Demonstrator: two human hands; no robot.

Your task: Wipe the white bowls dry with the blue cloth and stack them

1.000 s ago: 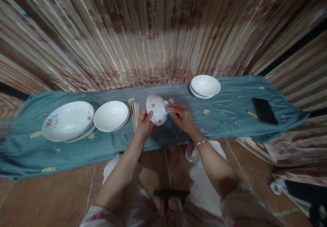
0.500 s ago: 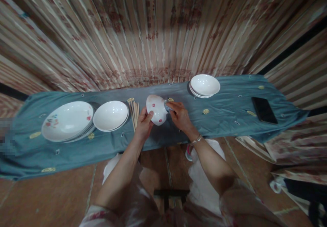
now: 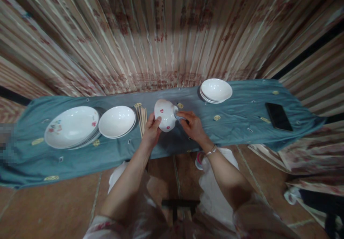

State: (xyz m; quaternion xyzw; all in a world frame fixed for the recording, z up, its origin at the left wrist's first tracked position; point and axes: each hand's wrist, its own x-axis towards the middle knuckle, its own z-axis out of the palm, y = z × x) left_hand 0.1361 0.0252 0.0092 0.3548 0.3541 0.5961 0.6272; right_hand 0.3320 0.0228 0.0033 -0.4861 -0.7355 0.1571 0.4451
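Note:
A white bowl [image 3: 165,118] with small red marks is tipped on its side over the middle of the table, its foot turned to the right. My left hand [image 3: 152,131] grips it by the rim side, thumb on the outer wall. At the bowl's foot, my right hand [image 3: 192,125] pinches a small blue-grey cloth or sponge [image 3: 179,116], mostly covered by the fingers. Several wooden chopsticks [image 3: 141,117] lie just left of the bowl, partly behind my left hand.
Further left are stacked white bowls [image 3: 116,121] and a stack of large flowered plates [image 3: 72,127]. More bowls [image 3: 216,89] are stacked at the back right. A black phone-like slab [image 3: 278,116] lies on the right of the blue-green tablecloth [image 3: 236,124]. A pleated curtain [image 3: 172,45] hangs behind.
My right hand has shifted slightly right and down at the bowl's foot with the blue-grey piece. My left hand and the bowl are almost unmoved.

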